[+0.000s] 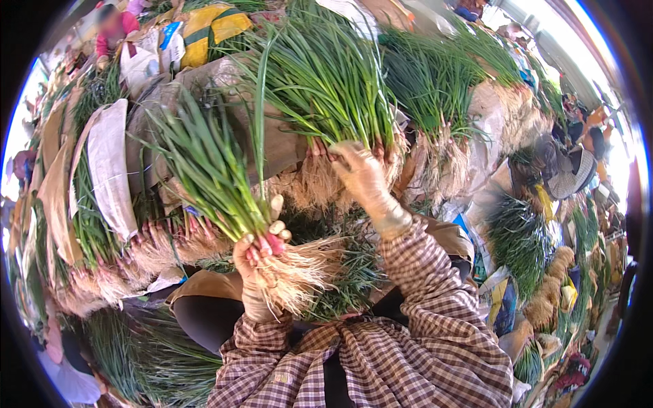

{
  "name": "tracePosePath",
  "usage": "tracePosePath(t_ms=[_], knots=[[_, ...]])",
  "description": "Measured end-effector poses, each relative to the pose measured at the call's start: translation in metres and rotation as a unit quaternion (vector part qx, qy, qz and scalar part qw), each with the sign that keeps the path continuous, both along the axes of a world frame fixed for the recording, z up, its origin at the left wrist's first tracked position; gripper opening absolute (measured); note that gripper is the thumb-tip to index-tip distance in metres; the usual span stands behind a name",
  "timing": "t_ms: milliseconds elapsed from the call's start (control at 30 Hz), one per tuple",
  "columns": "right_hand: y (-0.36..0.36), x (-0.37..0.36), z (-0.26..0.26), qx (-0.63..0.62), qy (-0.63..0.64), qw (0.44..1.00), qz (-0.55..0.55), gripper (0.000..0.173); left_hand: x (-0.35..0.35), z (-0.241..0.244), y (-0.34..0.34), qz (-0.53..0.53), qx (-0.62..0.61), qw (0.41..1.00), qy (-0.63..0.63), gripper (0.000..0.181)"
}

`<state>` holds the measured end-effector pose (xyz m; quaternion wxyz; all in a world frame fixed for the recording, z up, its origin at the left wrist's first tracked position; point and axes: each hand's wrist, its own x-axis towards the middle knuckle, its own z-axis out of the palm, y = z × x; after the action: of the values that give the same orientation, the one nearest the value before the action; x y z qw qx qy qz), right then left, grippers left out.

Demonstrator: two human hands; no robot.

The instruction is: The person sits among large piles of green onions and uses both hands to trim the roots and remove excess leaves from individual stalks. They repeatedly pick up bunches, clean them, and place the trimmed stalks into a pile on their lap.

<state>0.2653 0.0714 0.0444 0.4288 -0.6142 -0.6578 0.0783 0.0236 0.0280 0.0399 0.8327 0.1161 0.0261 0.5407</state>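
My left hand [260, 260], in a pale thin glove, is closed around a bunch of green garlic-like plants [219, 183]. Their leaves point up and away, the reddish stem bases show at my fingers, and long pale roots [301, 275] hang toward my lap. My right hand [359, 171], also gloved, is at the reddish stem bases of a large pile of the same plants [326, 86] in front of me. Its fingertips touch or nearly touch one stem; whether they pinch it is unclear. Matted roots [321, 178] hang below that pile.
Sacking [204, 132] covers part of the row at left, with more rooted plants [194, 229] beneath. Loose green leaves [347, 280] lie between my knees. Further piles [433, 81] stand at right, more leaves [153, 352] lie at lower left. Other people [115, 28] sit farther off.
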Motion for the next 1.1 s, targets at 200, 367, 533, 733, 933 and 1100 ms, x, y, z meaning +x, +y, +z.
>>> tracePosePath(t_ms=[200, 367, 533, 733, 933, 1100], knots=[[-0.016, 0.006, 0.013, 0.042, -0.2, 0.978, -0.044, 0.018, 0.007, -0.013, -0.002, -0.07, -0.063, 0.996, -0.007, 0.057], [-0.058, -0.033, 0.013, -0.254, 0.073, 0.959, 0.107, 0.019, 0.018, -0.007, 0.0, -0.049, -0.124, 0.985, 0.109, 0.035], [-0.078, -0.046, 0.007, -0.129, 0.09, 0.957, 0.245, 0.013, 0.015, -0.02, -0.003, -0.082, -0.092, 0.991, 0.054, 0.033], [-0.053, -0.035, 0.003, -0.232, 0.13, 0.956, 0.122, 0.04, 0.011, -0.025, -0.005, -0.119, -0.041, 0.99, -0.07, 0.043], [-0.015, -0.081, 0.007, -0.218, 0.23, 0.919, 0.235, 0.045, -0.007, -0.053, -0.007, -0.078, -0.076, 0.994, 0.003, 0.04], [-0.034, -0.068, -0.007, 0.024, -0.022, 0.999, -0.031, 0.008, 0.008, -0.026, -0.011, -0.116, -0.064, 0.991, 0.001, 0.037]])
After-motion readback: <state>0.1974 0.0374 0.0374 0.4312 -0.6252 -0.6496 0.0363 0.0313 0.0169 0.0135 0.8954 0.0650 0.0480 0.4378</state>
